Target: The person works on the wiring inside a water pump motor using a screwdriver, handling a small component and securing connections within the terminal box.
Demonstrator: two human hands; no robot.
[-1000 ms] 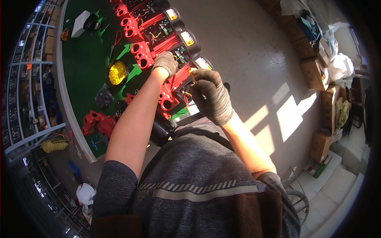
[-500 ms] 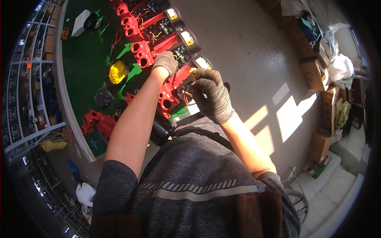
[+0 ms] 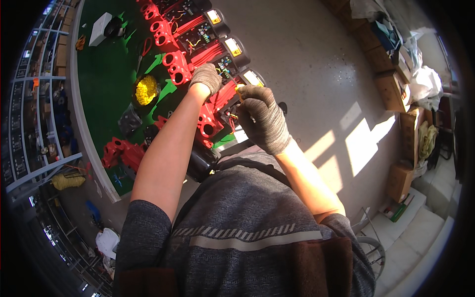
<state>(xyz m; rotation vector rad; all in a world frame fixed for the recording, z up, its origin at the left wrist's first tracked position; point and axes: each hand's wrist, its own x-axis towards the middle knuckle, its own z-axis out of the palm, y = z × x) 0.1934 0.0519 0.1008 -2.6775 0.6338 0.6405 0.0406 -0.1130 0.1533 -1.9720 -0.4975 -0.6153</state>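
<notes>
A row of red tool bodies with open black housings, wires and circuit boards runs along the table's right edge. My left hand (image 3: 207, 79), in a grey-brown knitted glove, is curled over one red body (image 3: 177, 68) beside its circuit board (image 3: 226, 66). Its fingertips are hidden, so what they hold cannot be made out. My right hand (image 3: 264, 116), gloved the same way, pinches a small yellow-handled tool (image 3: 240, 88) above the board's near edge. Red wires (image 3: 226, 94) and another open housing lie below the two hands.
On the green table (image 3: 99, 84) stand a black bowl of yellow connectors (image 3: 146, 90), a white box (image 3: 101, 28) and more red parts (image 3: 121, 152). A black cylinder (image 3: 202, 166) sits near my waist. Shelving (image 3: 34, 78) stands at left, cardboard boxes (image 3: 391, 91) at right.
My right hand and the yellow-handled tool have shifted very slightly. My left hand keeps its place.
</notes>
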